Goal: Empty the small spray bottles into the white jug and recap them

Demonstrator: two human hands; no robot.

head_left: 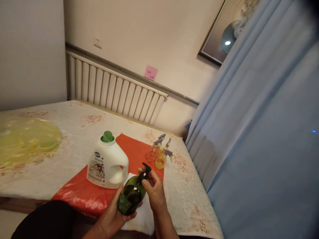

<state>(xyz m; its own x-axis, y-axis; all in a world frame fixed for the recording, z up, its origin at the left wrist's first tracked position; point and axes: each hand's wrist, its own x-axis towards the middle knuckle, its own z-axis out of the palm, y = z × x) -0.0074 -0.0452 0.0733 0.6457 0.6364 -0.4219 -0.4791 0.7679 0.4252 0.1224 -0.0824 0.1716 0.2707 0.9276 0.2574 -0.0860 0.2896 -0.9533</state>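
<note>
Your left hand (pixel 115 211) has its grip clamped around the body of the green bottle (pixel 131 196), with the thumb up one side and the fingers wrapped beneath. Your right hand (pixel 156 192) has its grip pinched together on the black pump (pixel 142 177) at the top. The bottle leans, its pump toward the upper right, and you hold it over a white sheet (pixel 145 219), near the handle side of the white jug (pixel 106 166).

The jug stands upright on a red sheet (pixel 132 146), its mouth uncapped and a green spout (pixel 108 136) showing inside. Beyond your right hand, spray bottles (pixel 160 162) with grey heads stand clustered at the far right part of the red sheet. Floral cloth (pixel 184 189) spreads under everything, and well to your left a yellow plastic bag (pixel 27 136) lies on it. Behind, a radiator (pixel 112 88) runs along the wall, below a pink note (pixel 150 72).
</note>
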